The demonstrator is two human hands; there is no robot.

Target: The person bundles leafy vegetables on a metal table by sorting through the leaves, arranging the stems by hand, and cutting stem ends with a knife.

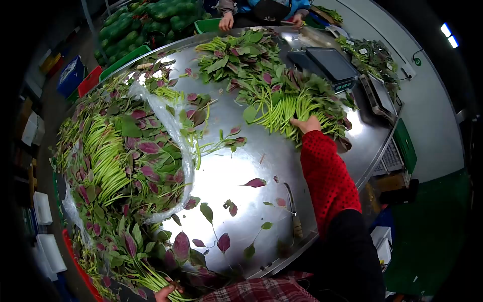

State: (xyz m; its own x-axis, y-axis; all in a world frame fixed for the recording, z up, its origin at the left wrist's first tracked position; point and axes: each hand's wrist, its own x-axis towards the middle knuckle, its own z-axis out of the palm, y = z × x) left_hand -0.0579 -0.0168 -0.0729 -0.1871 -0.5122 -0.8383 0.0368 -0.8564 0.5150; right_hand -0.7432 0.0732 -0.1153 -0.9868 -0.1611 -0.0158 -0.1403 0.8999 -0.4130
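Observation:
My left hand (168, 292), low at the bottom edge, is closed around the stems of a bunch of amaranth greens (151, 276) with green and purple leaves. Across the table, my right hand (308, 124), in a red dotted sleeve, grips at the stems of another amaranth bunch (294, 110). Its thumb shows on the stems; the other fingers are mostly hidden. That bunch lies against a further leafy pile (241, 53). A large heap of amaranth (108, 156) on clear plastic wrap (186, 166) covers the table's left side.
A sickle (296, 221) and loose leaves (224, 243) lie on the metal table (251, 161). A digital scale (332, 65) stands at the back right. Opposite, a co-worker's hand (226, 21) rests near the table edge. Green net sacks (146, 25) are piled behind.

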